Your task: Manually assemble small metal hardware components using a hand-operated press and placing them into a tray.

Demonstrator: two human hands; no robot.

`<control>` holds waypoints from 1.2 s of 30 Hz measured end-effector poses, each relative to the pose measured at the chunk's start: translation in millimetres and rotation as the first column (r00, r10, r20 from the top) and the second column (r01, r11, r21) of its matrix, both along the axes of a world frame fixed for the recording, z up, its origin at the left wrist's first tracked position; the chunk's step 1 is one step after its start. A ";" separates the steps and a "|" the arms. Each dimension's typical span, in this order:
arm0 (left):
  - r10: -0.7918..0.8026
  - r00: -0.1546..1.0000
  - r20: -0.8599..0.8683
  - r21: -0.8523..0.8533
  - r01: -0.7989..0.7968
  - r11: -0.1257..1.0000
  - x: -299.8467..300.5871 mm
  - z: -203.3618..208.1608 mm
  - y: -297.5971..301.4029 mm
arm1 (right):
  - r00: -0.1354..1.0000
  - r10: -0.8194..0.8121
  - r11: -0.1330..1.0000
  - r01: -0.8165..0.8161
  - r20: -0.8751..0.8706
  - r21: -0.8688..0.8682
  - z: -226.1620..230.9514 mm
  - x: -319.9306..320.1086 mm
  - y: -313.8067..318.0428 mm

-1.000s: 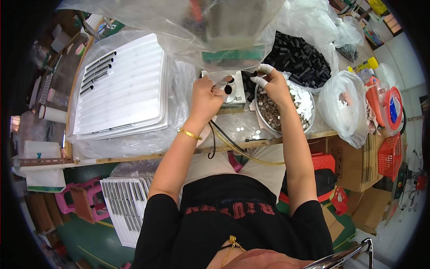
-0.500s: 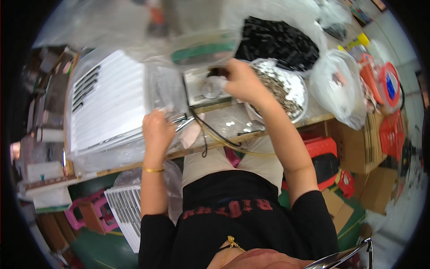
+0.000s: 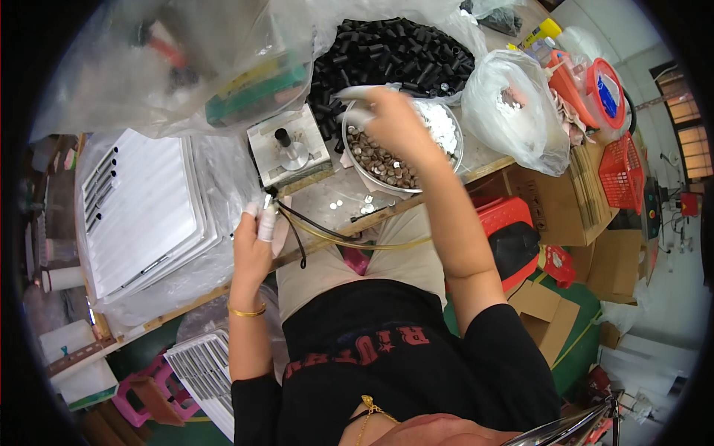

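My left hand [image 3: 253, 241], its fingertips wrapped in white, is closed around what looks like a shiny metal tube [image 3: 268, 201] at the table's front edge; most of it is hidden. Over a clear bowl [image 3: 460, 152] of small brownish round pieces [image 3: 383, 163] and white pieces [image 3: 437, 123], my right hand [image 3: 398, 123] stretches out with white-covered fingers apart and slightly blurred. Its fingertips are near a heap of short black tubular pieces [image 3: 401, 56]. Between the hands sits a metal block fixture [image 3: 279, 172], with one black piece [image 3: 282, 137] upright on its round silver part.
White trays [image 3: 141, 223] with a few dark-ended rods lie at left. Clear plastic [image 3: 178, 67] drapes over a green-edged part at the far left. Cables and a yellowish hose [image 3: 327, 233] cross the front edge. A plastic bag [image 3: 513, 126] and red containers [image 3: 576, 93] stand at right.
My right hand has moved from the fixture to above the bowl, its fingers spreading. My left hand has come away from the trays toward the fixture. The view has shifted.
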State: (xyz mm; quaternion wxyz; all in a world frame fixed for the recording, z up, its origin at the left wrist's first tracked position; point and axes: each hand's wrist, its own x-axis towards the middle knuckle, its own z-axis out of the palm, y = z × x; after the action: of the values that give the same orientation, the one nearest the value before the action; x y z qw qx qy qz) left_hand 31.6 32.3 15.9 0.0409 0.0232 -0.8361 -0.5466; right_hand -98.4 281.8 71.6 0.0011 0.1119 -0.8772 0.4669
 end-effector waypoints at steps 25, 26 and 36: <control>-0.111 0.975 0.195 0.303 0.047 0.952 1.4 -27.9 24.1 | 0.951 -0.126 0.778 0.272 -0.283 0.566 -71.9 -28.8 92.1; -0.113 0.975 0.192 0.316 0.048 0.947 1.1 -26.5 27.5 | 0.929 -0.047 0.729 0.283 -0.367 0.623 -75.6 -28.2 90.2; -0.077 0.995 0.061 -0.022 0.078 0.997 -10.0 -25.2 27.9 | 0.956 -0.065 0.600 0.268 -0.287 0.754 -74.3 -31.8 85.0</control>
State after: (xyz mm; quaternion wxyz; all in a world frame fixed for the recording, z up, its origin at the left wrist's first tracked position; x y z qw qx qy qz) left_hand 21.6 60.1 -9.3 -0.0051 0.0066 -0.8439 -0.5365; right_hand -130.2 366.8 -2.7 0.0973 0.0713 -0.9925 0.0174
